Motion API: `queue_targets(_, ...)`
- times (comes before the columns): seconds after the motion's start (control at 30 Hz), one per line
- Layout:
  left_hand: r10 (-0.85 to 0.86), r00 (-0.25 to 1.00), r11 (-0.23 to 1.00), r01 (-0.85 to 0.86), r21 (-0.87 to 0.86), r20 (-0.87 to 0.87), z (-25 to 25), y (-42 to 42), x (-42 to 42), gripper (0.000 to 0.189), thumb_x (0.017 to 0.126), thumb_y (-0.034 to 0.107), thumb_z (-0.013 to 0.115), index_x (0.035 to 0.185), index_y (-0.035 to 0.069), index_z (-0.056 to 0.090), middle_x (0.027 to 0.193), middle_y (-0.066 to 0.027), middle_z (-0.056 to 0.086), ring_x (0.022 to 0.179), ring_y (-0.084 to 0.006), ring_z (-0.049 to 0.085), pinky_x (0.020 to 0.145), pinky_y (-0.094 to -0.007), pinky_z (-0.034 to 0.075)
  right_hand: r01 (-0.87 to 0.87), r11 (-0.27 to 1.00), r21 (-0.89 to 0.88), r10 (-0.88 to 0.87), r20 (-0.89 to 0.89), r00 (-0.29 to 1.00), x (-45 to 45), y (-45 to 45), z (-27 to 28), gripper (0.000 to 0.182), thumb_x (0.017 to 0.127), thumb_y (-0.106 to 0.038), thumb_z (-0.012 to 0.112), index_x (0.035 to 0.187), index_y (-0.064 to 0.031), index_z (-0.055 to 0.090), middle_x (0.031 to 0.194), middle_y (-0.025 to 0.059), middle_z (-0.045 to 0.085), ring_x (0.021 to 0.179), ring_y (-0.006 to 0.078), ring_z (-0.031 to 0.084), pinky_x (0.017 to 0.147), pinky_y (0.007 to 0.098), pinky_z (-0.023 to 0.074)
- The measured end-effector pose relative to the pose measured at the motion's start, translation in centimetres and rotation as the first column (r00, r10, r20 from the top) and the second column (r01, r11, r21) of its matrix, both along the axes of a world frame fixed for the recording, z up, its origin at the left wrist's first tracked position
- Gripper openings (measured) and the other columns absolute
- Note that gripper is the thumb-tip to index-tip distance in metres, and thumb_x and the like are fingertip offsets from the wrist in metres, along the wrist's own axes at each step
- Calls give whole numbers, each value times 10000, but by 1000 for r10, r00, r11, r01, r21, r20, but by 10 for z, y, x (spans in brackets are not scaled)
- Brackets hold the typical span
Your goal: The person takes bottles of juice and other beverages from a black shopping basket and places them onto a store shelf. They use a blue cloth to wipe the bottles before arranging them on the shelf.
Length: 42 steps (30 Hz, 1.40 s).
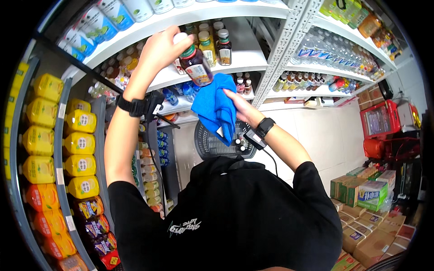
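My left hand (164, 49) grips a dark drink bottle (198, 69) near its white cap. The bottle is tilted and has a green and red neck band and a printed label. In my right hand (239, 105) is a blue cloth (217, 105), bunched and hanging down, its top edge by the bottle's base. I cannot tell whether cloth and bottle touch. Just behind, a yellow drink bottle (207, 49) and a dark bottle with a grey cap (224, 47) stand upright on a white metal shelf (251, 57).
Below the cloth, a grey plastic basket (203, 142) on the tiled floor holds a few small bottles (240, 145). Racks of yellow jugs (81, 142) rise at left. A perforated shelf post (283, 47) stands right of my hands. Cardboard cartons (369, 230) are stacked at lower right.
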<state>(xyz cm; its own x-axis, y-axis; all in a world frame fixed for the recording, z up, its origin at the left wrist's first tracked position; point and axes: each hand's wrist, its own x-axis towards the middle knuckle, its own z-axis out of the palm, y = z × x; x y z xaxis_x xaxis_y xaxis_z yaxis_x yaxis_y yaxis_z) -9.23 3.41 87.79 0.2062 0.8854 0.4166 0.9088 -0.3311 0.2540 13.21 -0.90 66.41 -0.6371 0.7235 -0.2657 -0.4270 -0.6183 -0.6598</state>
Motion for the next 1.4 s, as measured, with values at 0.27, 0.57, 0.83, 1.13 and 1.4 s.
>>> queue_targets(0.27,105,994,989,-104,-102,6,-23,8,-15,524,824,544,582,914,32,650,786,-237,664,800,-399,661,713,-437,519,81,993,-90,-85,-35,996,21,4,-25,539,971,-360,520,1369,-20,392,1294,164,552,1143,275,581,983,417,487)
queue_targets(0.57,182,983,976,-180,-125,6,-39,-12,-48,470,854,491,598,887,21,592,723,-201,628,708,-349,636,655,-396,482,126,988,-88,-125,11,992,20,13,-32,506,974,-348,512,1356,-30,416,1278,150,564,1127,262,590,977,407,493)
queue_targets(0.83,269,963,959,-266,-98,15,-52,-41,-80,494,852,493,607,897,2,590,752,-235,626,738,-387,634,657,-403,483,15,998,-58,-15,-8,1000,-14,13,-13,527,977,-346,504,1375,-21,386,1314,165,537,1166,277,564,994,423,477)
queue_targets(1.13,156,987,975,-148,-164,38,-83,-4,-26,487,816,501,626,906,23,613,778,-241,656,791,-411,652,701,-459,508,128,989,-77,-126,29,992,10,-3,-26,517,975,-337,516,1369,-22,402,1284,156,561,1146,270,580,990,415,478)
queue_targets(1.4,18,1000,985,-18,-171,0,-117,78,55,453,835,465,626,918,20,602,598,-106,639,456,-199,629,487,-306,495,374,914,-158,-382,-20,924,80,-12,-52,525,968,-310,537,1379,-23,381,1286,170,552,1141,269,580,975,411,494)
